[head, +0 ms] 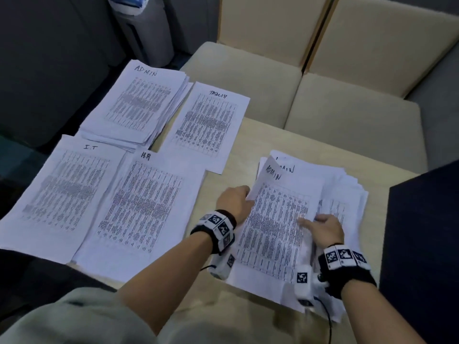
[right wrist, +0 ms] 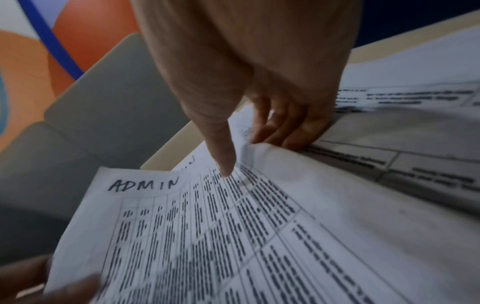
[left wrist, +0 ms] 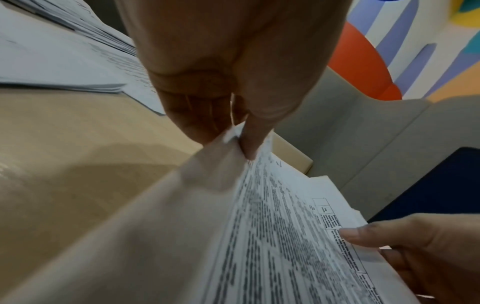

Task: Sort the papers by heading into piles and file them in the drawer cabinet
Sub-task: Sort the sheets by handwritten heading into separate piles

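Note:
Four sorted piles lie on the left of the table [head: 250, 150]: ADMIN pile [head: 134, 105], TASKLIST sheet [head: 208, 125], I.T pile [head: 62, 192], HR pile [head: 146, 207]. A loose unsorted stack [head: 347, 194] sits on the right. Its top sheet, headed ADMIN [head: 275, 219] [right wrist: 207, 236], is lifted off the stack. My left hand [head: 248, 194] [left wrist: 237, 142] pinches that sheet's left edge. My right hand [head: 308, 220] [right wrist: 241, 156] holds its right edge, thumb [right wrist: 223, 154] on top and fingers [right wrist: 285, 131] curled under. Another ADMIN heading shows beneath.
Beige cushioned seats [head: 273, 78] stand behind the table. A dark blue block [head: 422, 232] rises at the table's right edge, close to the unsorted stack. A grey bin [head: 144, 33] stands at the back left. Bare tabletop [head: 243, 165] shows between the TASKLIST sheet and the stack.

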Demonstrator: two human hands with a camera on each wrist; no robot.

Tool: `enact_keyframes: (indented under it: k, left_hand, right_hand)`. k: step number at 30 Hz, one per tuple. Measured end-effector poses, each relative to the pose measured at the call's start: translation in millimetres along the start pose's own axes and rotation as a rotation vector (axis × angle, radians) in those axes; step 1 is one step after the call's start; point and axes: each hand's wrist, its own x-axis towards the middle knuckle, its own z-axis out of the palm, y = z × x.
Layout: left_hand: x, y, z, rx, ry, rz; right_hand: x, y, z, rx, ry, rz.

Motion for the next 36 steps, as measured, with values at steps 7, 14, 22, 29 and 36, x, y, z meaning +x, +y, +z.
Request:
enact_keyframes:
  k: [7, 14, 22, 29, 36]
  left_hand:
    - [-2.3, -5.5, -4.5, -0.622, -0.162, -0.011]
    - [7.1, 2.8, 17.4, -0.533, 0.083, -0.261]
    - [15.2, 0.1, 31.1, -0.32, 0.008, -0.214]
    - [4.6, 1.0, -1.0, 0.237, 0.063, 0.095]
    - [-9.9, 15.7, -6.4, -0.709, -0.218, 0.244]
  right_hand:
    - [-16.1, 7.8, -21.2, 0.343, -0.266, 0.002]
    - [-21.2, 20.7, -45.3, 0.567, -0.192, -0.132]
    - [-25.1, 28.1, -58.0, 0.599, -0.071, -0.001]
    - [-22.1, 29.4, -62.2, 0.642, -0.139, -0.007]
    - [-24.1, 24.1, -59.9, 0.804, -0.29, -0.194]
